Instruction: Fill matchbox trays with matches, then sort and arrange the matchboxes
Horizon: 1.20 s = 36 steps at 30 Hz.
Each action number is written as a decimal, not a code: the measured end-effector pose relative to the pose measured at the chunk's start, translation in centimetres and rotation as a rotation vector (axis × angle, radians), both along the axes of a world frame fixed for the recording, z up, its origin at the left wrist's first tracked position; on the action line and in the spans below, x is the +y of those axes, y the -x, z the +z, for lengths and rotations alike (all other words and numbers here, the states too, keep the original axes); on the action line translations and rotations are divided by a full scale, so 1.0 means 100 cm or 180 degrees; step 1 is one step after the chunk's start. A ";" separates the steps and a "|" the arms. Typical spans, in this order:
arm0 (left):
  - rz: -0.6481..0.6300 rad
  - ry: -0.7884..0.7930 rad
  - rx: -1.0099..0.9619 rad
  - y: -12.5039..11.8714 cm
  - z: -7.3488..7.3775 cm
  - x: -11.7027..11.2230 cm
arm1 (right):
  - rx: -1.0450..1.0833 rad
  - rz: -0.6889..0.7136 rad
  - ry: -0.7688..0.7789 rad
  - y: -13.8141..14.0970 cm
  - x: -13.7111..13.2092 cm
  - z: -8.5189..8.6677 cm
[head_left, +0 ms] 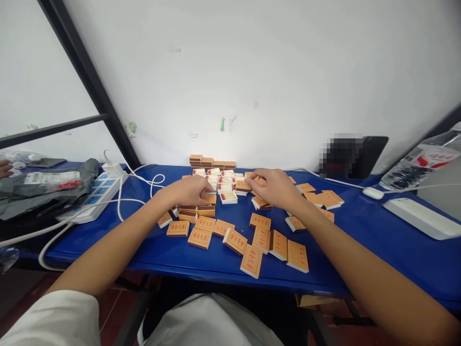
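Observation:
Trays filled with red-tipped matches [225, 185] lie grouped between my hands in the middle of the blue table. My left hand [196, 191] is at the left side of this group, fingers curled down and closed over matchboxes; what they pinch, if anything, is hidden. Under it sit stacked orange matchboxes [188, 214] with dark striking sides. My right hand [271, 184] has its thumb and fingertips closed at a matchbox [244, 186] on the group's right edge. Loose matchboxes with red characters [200, 237] are scattered nearer to me.
Against the wall stands a row of stacked matchboxes [212, 163]. On the left are a white power strip [94, 198] with cables and a grey plastic bag [54, 187]. A dark phone [374, 156], a plastic bottle [419, 163] and a white case [423, 218] are right. Another person's hand [5, 168] shows far left.

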<state>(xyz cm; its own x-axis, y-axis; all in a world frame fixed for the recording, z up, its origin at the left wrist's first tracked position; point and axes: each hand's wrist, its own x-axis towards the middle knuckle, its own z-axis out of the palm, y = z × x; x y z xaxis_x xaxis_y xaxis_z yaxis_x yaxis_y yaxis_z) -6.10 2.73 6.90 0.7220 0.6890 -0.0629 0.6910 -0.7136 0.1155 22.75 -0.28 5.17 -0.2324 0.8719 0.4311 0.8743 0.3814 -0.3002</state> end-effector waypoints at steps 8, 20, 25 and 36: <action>0.0144 0.0015 -0.0172 0.002 -0.002 0.003 | 0.0041 0.0060 -0.0014 0.000 -0.001 0.001; -0.0007 -0.0297 -0.0452 0.000 0.004 -0.003 | 0.0888 0.0620 0.0339 0.000 0.000 0.002; -0.0041 -0.0727 -0.0986 -0.010 0.008 -0.013 | 0.1729 0.0959 0.0941 0.015 -0.013 0.008; -0.0377 -0.1173 -0.1925 -0.026 -0.016 -0.021 | 0.2833 0.0695 0.1864 0.040 -0.021 -0.014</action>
<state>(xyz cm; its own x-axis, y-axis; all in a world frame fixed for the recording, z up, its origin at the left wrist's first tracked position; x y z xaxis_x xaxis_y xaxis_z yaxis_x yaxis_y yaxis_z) -3.54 0.66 5.32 0.6282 0.5032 0.5934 0.4976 -0.8462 0.1907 18.71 -2.34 3.81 -0.2174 0.9747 0.0524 0.1841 0.0936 -0.9784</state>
